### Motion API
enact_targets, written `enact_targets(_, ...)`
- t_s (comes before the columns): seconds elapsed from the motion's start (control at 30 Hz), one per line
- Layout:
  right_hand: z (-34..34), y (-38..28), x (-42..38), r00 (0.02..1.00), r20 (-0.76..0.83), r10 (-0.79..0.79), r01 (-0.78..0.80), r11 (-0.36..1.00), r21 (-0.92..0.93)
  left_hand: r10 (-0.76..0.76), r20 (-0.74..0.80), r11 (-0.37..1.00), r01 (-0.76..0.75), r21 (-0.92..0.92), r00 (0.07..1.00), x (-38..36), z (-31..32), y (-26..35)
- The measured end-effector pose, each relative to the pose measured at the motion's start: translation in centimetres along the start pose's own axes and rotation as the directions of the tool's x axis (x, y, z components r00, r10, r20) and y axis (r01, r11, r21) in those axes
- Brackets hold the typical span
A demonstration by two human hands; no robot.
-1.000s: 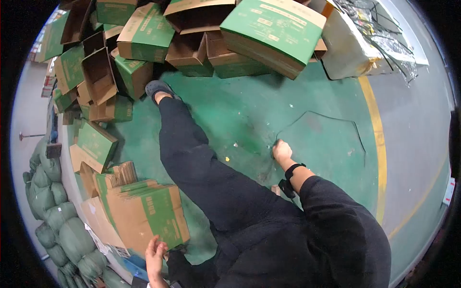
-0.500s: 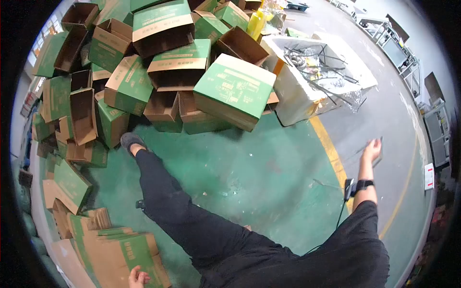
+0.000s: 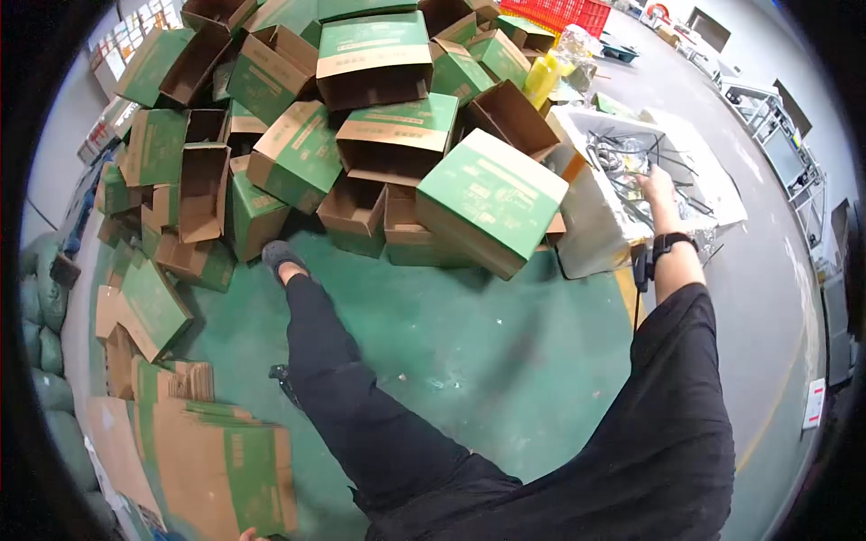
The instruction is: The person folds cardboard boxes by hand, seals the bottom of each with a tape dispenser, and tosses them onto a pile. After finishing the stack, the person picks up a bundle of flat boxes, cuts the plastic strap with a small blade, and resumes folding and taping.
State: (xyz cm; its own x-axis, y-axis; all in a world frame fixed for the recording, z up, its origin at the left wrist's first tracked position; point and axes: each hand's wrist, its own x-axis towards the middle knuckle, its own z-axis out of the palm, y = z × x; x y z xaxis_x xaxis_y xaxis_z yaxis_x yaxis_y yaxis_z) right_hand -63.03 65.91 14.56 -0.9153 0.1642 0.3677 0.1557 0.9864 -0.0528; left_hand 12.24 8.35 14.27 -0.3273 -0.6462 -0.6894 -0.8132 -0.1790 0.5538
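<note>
My right hand [image 3: 658,186] reaches over a white foam box [image 3: 586,236], among thin black strips [image 3: 677,160] and crumpled clear plastic. A strip shows right at the fingertips; whether the fingers grip it is not clear. A dark band with a small black device and cable is on that wrist. Only a sliver of my left hand [image 3: 249,535] shows at the bottom edge, by a stack of flattened cardboard boxes [image 3: 194,451]; its fingers are mostly cut off.
Open green-and-brown cartons [image 3: 298,153] are heaped ahead, and a closed-looking carton [image 3: 492,203] leans beside the foam box. A red crate [image 3: 564,13] stands at the back. Green sacks [image 3: 54,388] line the left side. My extended leg [image 3: 361,388] crosses the green floor.
My right hand has moved forward from above the grey floor, where it held a thin strip, to the foam box. My left hand has dropped almost out of view.
</note>
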Motion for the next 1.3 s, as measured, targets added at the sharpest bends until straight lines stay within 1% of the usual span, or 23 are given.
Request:
enact_targets(0.13,2.6,-2.9,-6.7,0.975,-0.071,-0.209,0.219,0.882,0.418,-0.02,0.002,1.0,0.02,-0.007,1.0,1.4,-1.8,-1.2)
enact_targets(0.2,0.4,-5.1,-12.2,0.969,0.013,-0.248,0.189,0.771,0.608,0.173,0.068,0.984,-0.176,0.039,0.983,3.5,-2.0,-1.1)
enact_targets(0.23,-0.9,-5.6,-14.2,0.917,-0.041,-0.397,0.327,0.688,0.648,0.234,0.029,0.971,-0.236,0.046,0.972,3.1,-1.2,0.6)
enact_targets(0.3,-4.2,-9.5,-17.6,0.871,0.146,-0.469,0.178,0.579,0.795,0.112,-0.003,0.976,-0.109,0.19,0.994,4.3,-1.9,1.1)
enact_targets(0.33,-8.4,-13.3,-20.0,0.827,0.272,-0.491,0.055,0.553,0.831,0.179,-0.029,0.982,-0.177,0.06,0.983,5.4,-1.8,0.4)
enact_targets(0.4,-13.7,-19.7,-23.2,0.649,0.264,-0.713,0.179,0.48,0.859,0.206,-0.059,0.976,-0.202,0.079,0.977,8.7,-2.8,-1.7)
enact_targets(0.47,-20.5,-27.4,-27.8,0.361,0.198,-0.911,0.049,0.23,0.972,0.299,-0.163,0.938,-0.258,0.232,0.94,10.3,-3.3,-2.4)
enact_targets(0.53,-25.3,-35.7,-32.3,0.113,0.112,-0.987,0.175,0.131,0.976,0.269,-0.272,0.95,-0.208,0.235,0.924,11.5,-3.9,-2.8)
enact_targets(0.57,-25.9,-40.2,-34.1,-0.062,0.111,-0.992,0.16,0.1,0.982,0.339,-0.43,0.913,-0.183,0.365,0.837,13.1,-3.6,-4.7)
enact_targets(0.6,-25.7,-44.9,-36.0,-0.235,0.11,-0.966,0.143,0.078,0.987,0.412,-0.555,0.865,-0.119,0.487,0.723,14.3,-3.5,-6.3)
enact_targets(0.67,-22.1,-53.5,-41.3,-0.383,0.276,-0.882,0.21,0.208,0.955,0.387,-0.701,0.907,-0.109,0.407,0.599,14.1,-3.4,-6.2)
enact_targets(0.73,-10.9,-60.3,-47.7,-0.474,0.358,-0.804,0.28,0.248,0.927,0.49,-0.708,0.847,-0.084,0.526,0.508,15.6,-3.7,-8.0)
enact_targets(0.77,-6.2,-61.7,-51.1,-0.437,0.582,-0.686,0.573,0.287,0.768,0.492,-0.687,0.826,-0.039,0.562,0.535,15.9,-3.6,-8.4)
enact_targets(0.8,3.1,-61.6,-54.0,-0.479,0.629,-0.612,0.685,0.187,0.704,0.495,-0.664,0.801,0.0,0.598,0.56,16.3,-3.5,-8.6)
enact_targets(0.83,3.6,-58.9,-56.1,-0.315,0.696,-0.645,0.709,0.328,0.625,0.469,-0.652,0.809,0.006,0.588,0.596,16.4,-3.3,-8.7)
enact_targets(0.87,12.9,-56.1,-58.3,-0.33,0.561,-0.759,0.556,0.324,0.765,0.44,-0.636,0.817,0.011,0.576,0.634,16.4,-3.0,-8.6)
enact_targets(0.93,15.3,-52.7,-61.2,0.069,0.739,-0.67,0.609,0.615,0.501,0.397,-0.634,0.842,0.011,0.539,0.663,16.2,-2.0,-8.5)
enact_targets(0.97,15.2,-52.2,-62.2,0.062,0.759,-0.649,0.615,0.623,0.483,0.399,-0.666,0.848,0.023,0.53,0.63,16.3,-1.4,-8.6)
enact_targets(1.03,12.5,-51.6,-64.0,0.353,0.655,-0.668,0.621,0.691,0.37,0.446,-0.688,0.839,0.0,0.544,0.572,16.0,-0.2,-9.1)
enact_targets(1.13,12.9,-51.6,-65.1,0.479,0.657,-0.582,0.547,0.783,0.295,0.469,-0.667,0.822,-0.009,0.569,0.58,14.5,0.4,-9.1)
enact_targets(1.2,13.5,-51.4,-65.1,0.49,0.602,-0.63,0.556,0.758,0.341,0.479,-0.722,0.831,0.006,0.556,0.499,13.7,0.0,-8.2)
enact_targets(1.27,13.0,-51.7,-64.2,0.424,0.708,-0.565,0.341,0.824,0.453,0.45,-0.654,0.868,-0.127,0.479,0.608,12.5,-0.4,-8.3)
enact_targets(1.3,12.3,-51.9,-63.2,0.277,0.75,-0.601,0.045,0.788,0.614,0.487,-0.672,0.87,-0.238,0.433,0.558,12.1,-0.8,-8.0)
